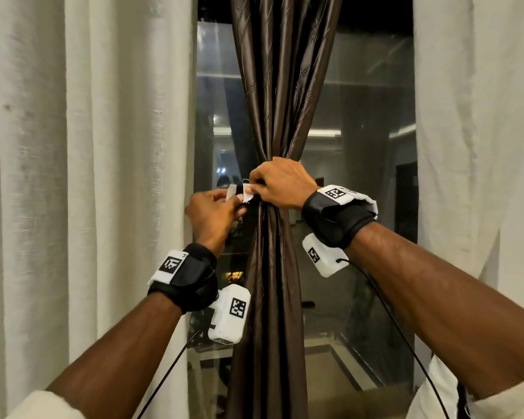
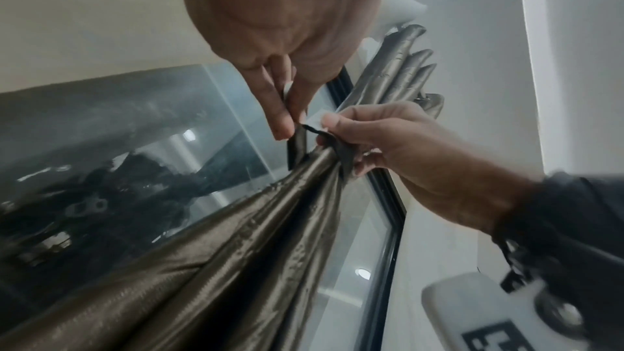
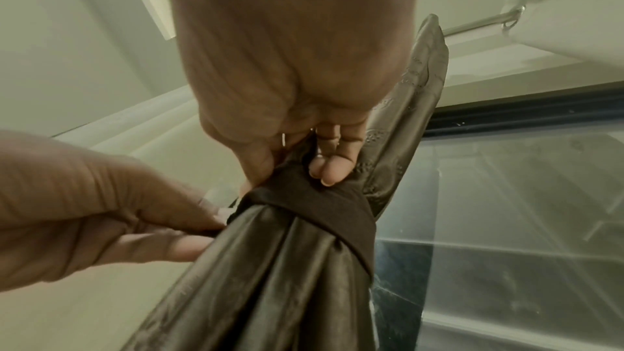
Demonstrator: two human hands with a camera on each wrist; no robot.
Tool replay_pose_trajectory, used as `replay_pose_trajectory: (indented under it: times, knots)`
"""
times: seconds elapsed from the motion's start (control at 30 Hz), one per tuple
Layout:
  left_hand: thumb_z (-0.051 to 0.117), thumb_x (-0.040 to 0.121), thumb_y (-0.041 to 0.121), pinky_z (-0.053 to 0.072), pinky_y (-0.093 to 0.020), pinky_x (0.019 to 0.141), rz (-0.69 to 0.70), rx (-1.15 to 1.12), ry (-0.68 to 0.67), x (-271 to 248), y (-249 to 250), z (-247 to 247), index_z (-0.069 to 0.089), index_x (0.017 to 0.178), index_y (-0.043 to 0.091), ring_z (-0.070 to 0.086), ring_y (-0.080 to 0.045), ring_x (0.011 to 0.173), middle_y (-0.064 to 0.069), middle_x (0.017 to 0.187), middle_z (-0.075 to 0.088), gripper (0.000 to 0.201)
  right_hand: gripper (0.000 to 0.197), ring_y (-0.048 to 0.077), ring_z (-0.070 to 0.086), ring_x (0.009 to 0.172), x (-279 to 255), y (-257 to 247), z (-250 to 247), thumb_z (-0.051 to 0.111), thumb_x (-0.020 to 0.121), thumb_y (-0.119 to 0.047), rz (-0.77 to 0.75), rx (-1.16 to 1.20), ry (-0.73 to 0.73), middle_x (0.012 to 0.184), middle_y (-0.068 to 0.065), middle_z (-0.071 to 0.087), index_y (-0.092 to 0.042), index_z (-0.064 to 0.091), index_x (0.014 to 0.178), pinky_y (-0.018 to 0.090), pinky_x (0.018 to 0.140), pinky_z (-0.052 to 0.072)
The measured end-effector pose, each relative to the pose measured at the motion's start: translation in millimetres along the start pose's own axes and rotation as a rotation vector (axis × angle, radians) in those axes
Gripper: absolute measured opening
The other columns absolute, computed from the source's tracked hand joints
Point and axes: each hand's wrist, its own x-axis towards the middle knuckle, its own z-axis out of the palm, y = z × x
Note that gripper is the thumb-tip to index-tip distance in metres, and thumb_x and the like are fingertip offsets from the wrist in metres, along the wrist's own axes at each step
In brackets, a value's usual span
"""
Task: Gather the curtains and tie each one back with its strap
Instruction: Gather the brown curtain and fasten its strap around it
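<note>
strap (image 3: pixel 304 204) wraps gathered curtain (image 1: pixel 273 267); left hand (image 1: pixel 212 216) and right hand (image 1: pixel 280 184) each pinch a strap end, just beside the bundle.

A tall dark-framed window (image 1: pixel 360 207) fills the middle, its glass (image 1: pixel 369 95) reflecting ceiling lights and a dim room, with pale wall above in the wrist views and a metal curtain rod (image 3: pixel 479 24) running along the top.
</note>
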Motion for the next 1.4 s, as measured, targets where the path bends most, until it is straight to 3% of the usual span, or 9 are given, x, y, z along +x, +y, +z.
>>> replay_pose_trajectory:
  times: [0.23,0.43,0.57,0.63,0.73,0.83,1.0,1.17,1.4]
  knots:
    - [0.065,0.092,0.024,0.061,-0.035,0.08,0.193,0.286,-0.128,-2.0,12.0,12.2,0.073,0.11,0.014,0.073,-0.013,0.081,-0.002,0.089,0.076,0.021,0.02,0.023,0.054,0.075,4.4,0.3,5.6,0.054,0.093,-0.032,0.114,0.052,-0.046,0.074,0.001,0.056,-0.015,0.061,0.084,0.031,0.064,0.033]
    - [0.063,0.093,0.02,0.061,-0.039,0.081,0.153,0.357,-0.228,-7.7,8.1,10.4,0.071,0.113,0.017,0.073,-0.017,0.084,-0.004,0.094,0.076,0.022,0.03,0.026,0.062,0.086,5.2,3.5,4.6,0.046,0.098,-0.029,0.161,0.153,-0.118,0.093,0.008,0.069,-0.011,0.069,0.098,0.036,0.071,0.045]
    - [0.053,0.095,0.013,0.058,-0.031,0.079,0.199,0.472,-0.321,-9.7,7.7,11.2,0.067,0.121,0.02,0.07,-0.018,0.088,0.0,0.1,0.074,0.03,0.052,0.021,0.057,0.068,4.0,3.5,0.9,0.039,0.1,-0.049,0.212,0.219,-0.139,0.07,0.004,0.058,-0.01,0.065,0.077,0.033,0.065,0.041]
    - [0.05,0.095,0.006,0.057,-0.026,0.079,0.169,0.419,-0.347,-10.6,6.1,10.6,0.067,0.121,0.018,0.07,-0.018,0.093,-0.002,0.106,0.073,0.033,0.055,0.016,0.052,0.06,3.7,4.3,-1.8,0.047,0.096,-0.055,0.227,0.23,-0.154,0.062,0.002,0.054,-0.01,0.059,0.065,0.031,0.062,0.041]
    - [0.052,0.095,0.0,0.057,-0.032,0.091,-0.013,0.093,-0.286,-9.1,4.1,9.8,0.067,0.12,0.012,0.07,-0.017,0.103,-0.004,0.112,0.072,0.032,0.035,0.021,0.064,0.078,3.7,8.6,-4.4,0.057,0.095,-0.037,0.213,0.233,-0.186,0.082,0.007,0.068,-0.007,0.069,0.082,0.037,0.073,0.051]
    - [0.062,0.092,0.009,0.056,-0.031,0.091,-0.088,-0.059,-0.287,-7.2,6.7,11.0,0.067,0.12,0.005,0.069,-0.019,0.105,-0.009,0.114,0.071,0.028,0.022,0.023,0.063,0.084,0.8,7.6,-5.9,0.056,0.093,-0.024,0.193,0.228,-0.187,0.087,0.009,0.069,-0.008,0.07,0.088,0.037,0.074,0.051]
    - [0.069,0.086,0.006,0.058,-0.023,0.08,-0.128,-0.058,-0.321,-2.6,11.2,14.4,0.068,0.107,0.007,0.07,-0.018,0.097,-0.008,0.101,0.072,0.02,0.018,0.019,0.058,0.075,-8.9,11.5,-0.7,0.056,0.093,-0.017,0.16,0.231,-0.101,0.075,0.002,0.063,-0.018,0.066,0.078,0.032,0.068,0.043]
    - [0.071,0.085,0.007,0.057,-0.03,0.085,-0.141,-0.008,-0.294,-0.4,6.6,17.4,0.065,0.111,0.005,0.07,-0.021,0.101,-0.011,0.105,0.072,0.027,0.012,0.013,0.061,0.076,-15.0,19.0,5.4,0.065,0.09,-0.031,0.164,0.308,0.004,0.078,-0.005,0.065,-0.021,0.069,0.087,0.037,0.075,0.052]
    - [0.079,0.078,0.012,0.058,-0.037,0.089,-0.08,0.108,-0.201,-5.4,3.1,26.4,0.074,0.095,0.011,0.072,-0.021,0.093,-0.008,0.093,0.075,0.018,0.013,0.015,0.064,0.089,-31.4,22.0,15.9,0.068,0.086,-0.026,0.165,0.29,0.187,0.093,-0.003,0.072,-0.021,0.071,0.098,0.039,0.084,0.053]
